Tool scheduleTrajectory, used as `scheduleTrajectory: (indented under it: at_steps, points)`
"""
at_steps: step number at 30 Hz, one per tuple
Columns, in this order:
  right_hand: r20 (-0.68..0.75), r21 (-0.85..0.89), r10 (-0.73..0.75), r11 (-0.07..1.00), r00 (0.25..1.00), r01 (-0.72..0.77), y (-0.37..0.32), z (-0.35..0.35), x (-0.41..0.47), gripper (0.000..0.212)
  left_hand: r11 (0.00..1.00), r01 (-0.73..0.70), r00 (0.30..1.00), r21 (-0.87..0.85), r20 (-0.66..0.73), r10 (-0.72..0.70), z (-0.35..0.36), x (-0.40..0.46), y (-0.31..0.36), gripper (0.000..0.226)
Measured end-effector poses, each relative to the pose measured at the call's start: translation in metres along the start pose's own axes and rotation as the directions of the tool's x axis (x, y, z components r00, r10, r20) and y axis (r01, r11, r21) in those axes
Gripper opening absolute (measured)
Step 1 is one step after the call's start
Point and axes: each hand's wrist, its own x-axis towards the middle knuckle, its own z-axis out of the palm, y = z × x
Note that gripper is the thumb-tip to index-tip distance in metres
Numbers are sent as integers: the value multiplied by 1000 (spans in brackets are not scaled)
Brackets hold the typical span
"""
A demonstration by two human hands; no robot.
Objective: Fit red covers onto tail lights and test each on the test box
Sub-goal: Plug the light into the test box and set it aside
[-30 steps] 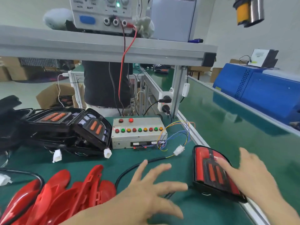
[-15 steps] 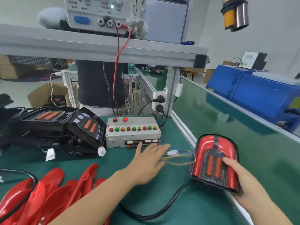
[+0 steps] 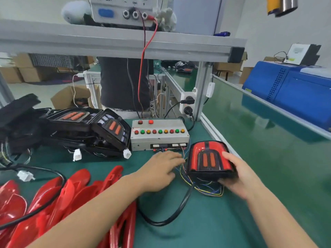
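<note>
A tail light (image 3: 208, 158) with a red cover fitted sits tilted up near the bench's right edge, and my right hand (image 3: 240, 178) grips its right side and underside. Thin coloured wires (image 3: 206, 190) and a thick black cable (image 3: 179, 208) trail from it. My left hand (image 3: 159, 169) lies palm down just left of it, in front of the grey test box (image 3: 159, 138), fingers curled onto the wires; the white connector is hidden beneath them. The box carries a row of red, green and yellow buttons.
Loose red covers (image 3: 71, 194) are heaped at the front left. Uncovered black tail lights (image 3: 100, 129) are stacked left of the box. A power supply (image 3: 121, 9) stands on the overhead shelf. A green conveyor (image 3: 268, 149) and blue machine (image 3: 295, 90) lie right. A person (image 3: 123, 83) stands behind.
My right hand lifted the tail light off the bench and tipped it upright. My left hand reached forward to the white connector by the test box and closed over it.
</note>
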Motion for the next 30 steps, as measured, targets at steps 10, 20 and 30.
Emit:
scheduleTrajectory:
  at_steps: [10, 20, 30]
  points:
    - [100, 44, -98, 995, 990, 94, 16, -16, 4, 22, 883, 467, 817, -50, -357, -452, -56, 2, -49, 43]
    - [51, 154, -116, 982, 992, 107, 11, -19, 19, 25, 625, 557, 821, 548, -248, -514, -57, 13, -81, 23]
    - [14, 70, -151, 986, 988, 149, 3, -13, 38, 25, 611, 500, 849, 614, -205, -488, -51, 19, -87, 35]
